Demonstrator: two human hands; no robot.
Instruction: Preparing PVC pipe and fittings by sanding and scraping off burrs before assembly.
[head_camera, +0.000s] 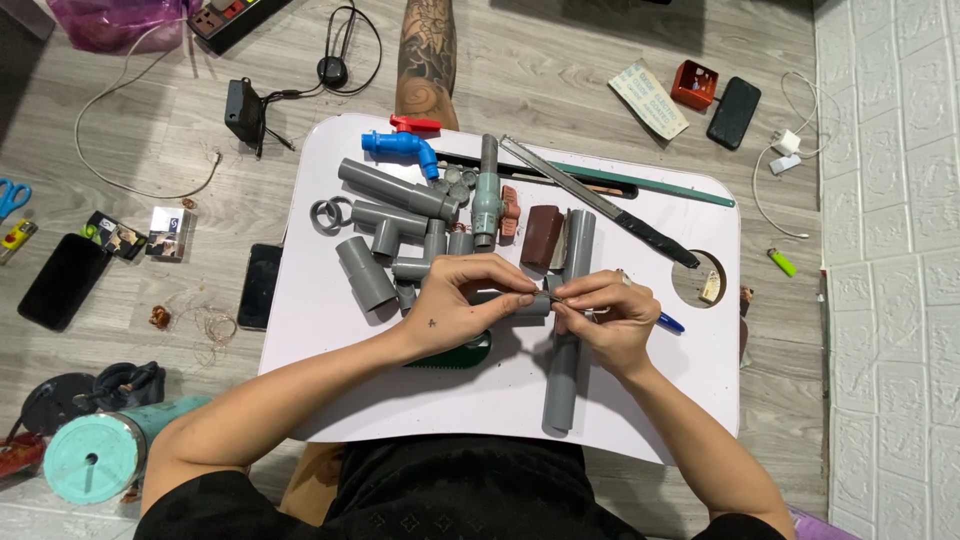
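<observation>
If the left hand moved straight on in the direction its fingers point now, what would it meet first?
The left hand points right, so it would most likely meet the right hand first, at the small grey pipe piece both hold.

Head view, straight down, near

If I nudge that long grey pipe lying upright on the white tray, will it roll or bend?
The long grey pipe looks like rigid plastic, so it probably stays stiff. Being round and lying flat on the smooth white tray, a sideways push would likely roll it. It appears hollow, so probably light for its length. The right hand above it may block rolling.
</observation>
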